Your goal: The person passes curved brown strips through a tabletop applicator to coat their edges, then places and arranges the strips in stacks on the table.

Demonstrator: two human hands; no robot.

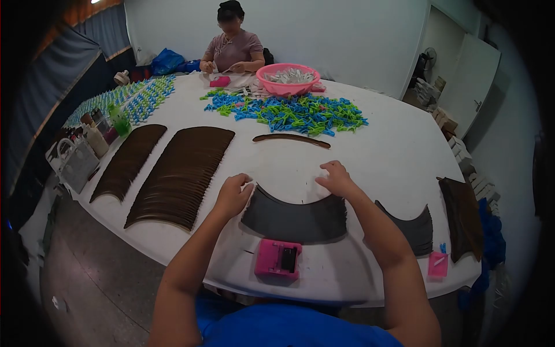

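My left hand (234,195) is at the upper left corner of a stack of thin dark grey curved strips (293,221), thumb and forefinger slightly apart. My right hand (336,178) hovers above the stack's right end, fingers bent and apart, with nothing visible in them. Beyond both hands lies a single dark brown curved strip (292,139). Close to my body, below the grey stack, stands a pink box (267,258) with a black part (288,259) set in it.
Fanned brown strips (180,173) lie at left, beside a second brown row (130,162). Blue and green clips (289,114) are heaped behind, near a pink basin (288,88). Right stand a grey stack (411,230), brown bundle (461,217) and pink tray (437,270). A person (234,49) sits opposite.
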